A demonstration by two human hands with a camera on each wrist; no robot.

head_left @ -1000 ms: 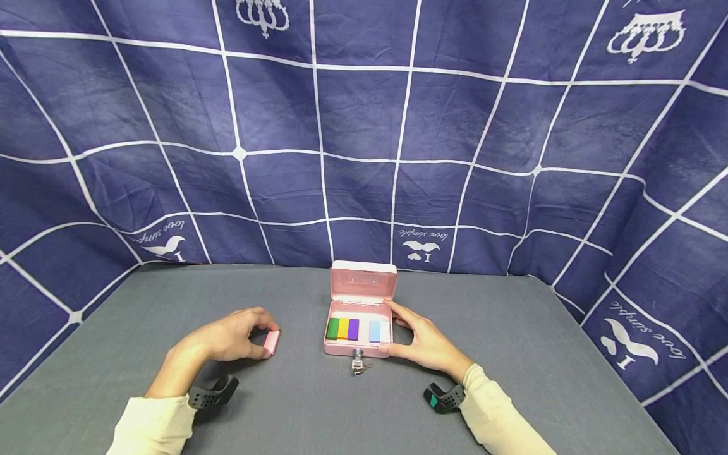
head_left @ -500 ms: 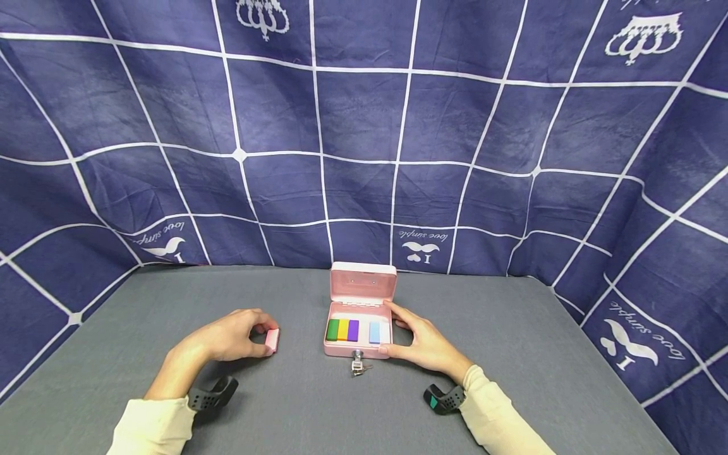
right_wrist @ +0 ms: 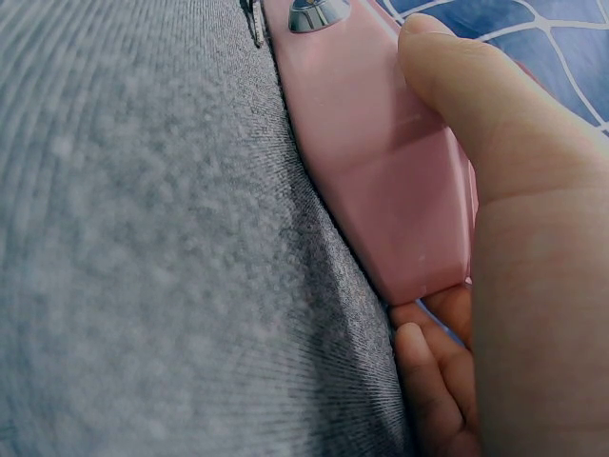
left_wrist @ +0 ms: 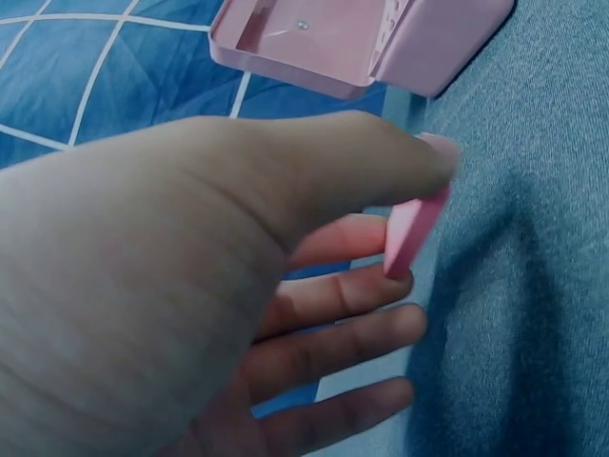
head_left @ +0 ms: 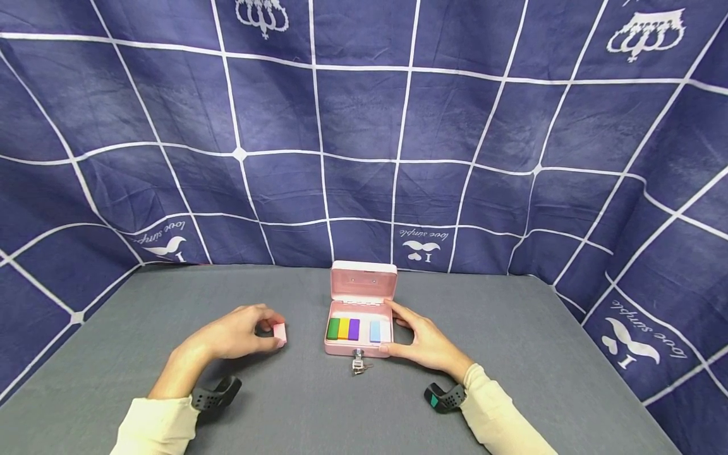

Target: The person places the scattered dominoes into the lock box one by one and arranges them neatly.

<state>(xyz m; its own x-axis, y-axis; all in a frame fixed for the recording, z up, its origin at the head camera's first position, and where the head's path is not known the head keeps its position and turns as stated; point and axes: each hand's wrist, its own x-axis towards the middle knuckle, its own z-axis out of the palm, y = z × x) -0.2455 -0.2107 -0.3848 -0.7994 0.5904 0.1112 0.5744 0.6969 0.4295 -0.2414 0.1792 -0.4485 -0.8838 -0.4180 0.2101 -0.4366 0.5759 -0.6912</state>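
Note:
My left hand (head_left: 239,333) pinches a small flat pink block (left_wrist: 416,228) between thumb and fingers, over the cloth left of the box. A pink metal cash box (head_left: 341,349) stands with its lid (head_left: 364,282) raised. My right hand (head_left: 423,344) grips the box's right end, thumb at the front and fingers round the back corner. Inside, a green block (head_left: 333,329), a yellow one and a purple block (head_left: 354,330) lie side by side on the left. Farther right are a light blue block (head_left: 375,332) and a white block beside the right thumb.
Keys (head_left: 358,366) hang from the lock on the box's front. Grey cloth (head_left: 318,411) covers the table. A blue curtain (head_left: 364,189) with white grid lines rises along the back edge. A dark strap (head_left: 216,395) is on the left wrist, another on the right.
My left hand has moved slightly right with the pink block, toward the box, and the block has tilted. The right hand and the box have stayed in place.

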